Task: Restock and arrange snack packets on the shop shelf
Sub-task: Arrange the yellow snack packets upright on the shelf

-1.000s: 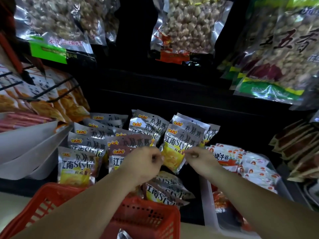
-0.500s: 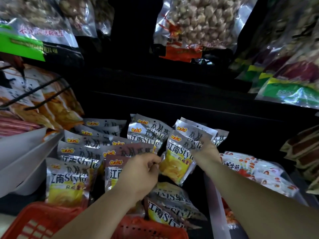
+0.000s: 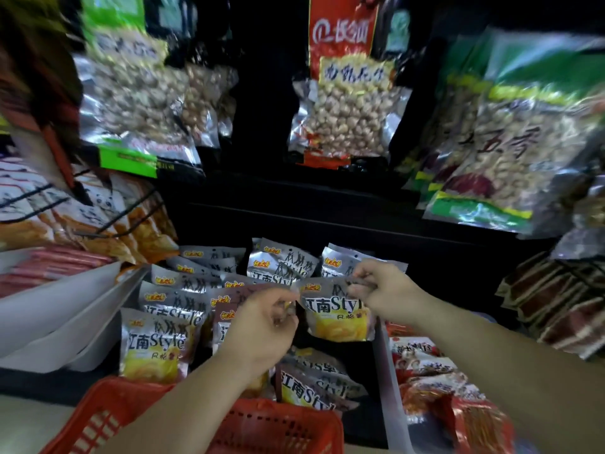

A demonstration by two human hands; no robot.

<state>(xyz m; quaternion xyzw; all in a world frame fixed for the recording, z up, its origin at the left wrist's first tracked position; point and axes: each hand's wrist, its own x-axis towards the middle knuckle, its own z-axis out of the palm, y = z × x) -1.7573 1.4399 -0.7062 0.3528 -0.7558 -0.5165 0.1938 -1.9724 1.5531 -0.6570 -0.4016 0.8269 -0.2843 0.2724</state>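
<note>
Fingers (image 3: 284, 311) of the left hand (image 3: 258, 326) are curled and pinch the top left corner of a silver-and-yellow snack packet (image 3: 339, 317). Fingers (image 3: 358, 283) of the right hand (image 3: 384, 290) pinch its top right edge. The packet hangs upright between both hands, over the front of the right-hand row on the shelf (image 3: 360, 365).

Risks, as judged:
- The grip is on the thin top strip only. A slip on either side would probably swing the packet or drop it.
- Loose packets (image 3: 314, 380) lie flat just below. Set down on them, the held packet would likely lean or slide forward.
- The standing packets behind (image 3: 284, 267) sit close, and a nudge from the right knuckles could tip them.

Surroundings: rows of the same packets (image 3: 154, 342) stand to the left. A red basket (image 3: 281, 424) sits under the left forearm. There is a white tray (image 3: 59, 309) far left, and red packets (image 3: 429, 365) are to the right. Large bags of nuts (image 3: 347, 126) hang above. The frame is blurred, so small print is unreadable.

In the way: the flat packets fill the slot and would want clearing or standing up first.
</note>
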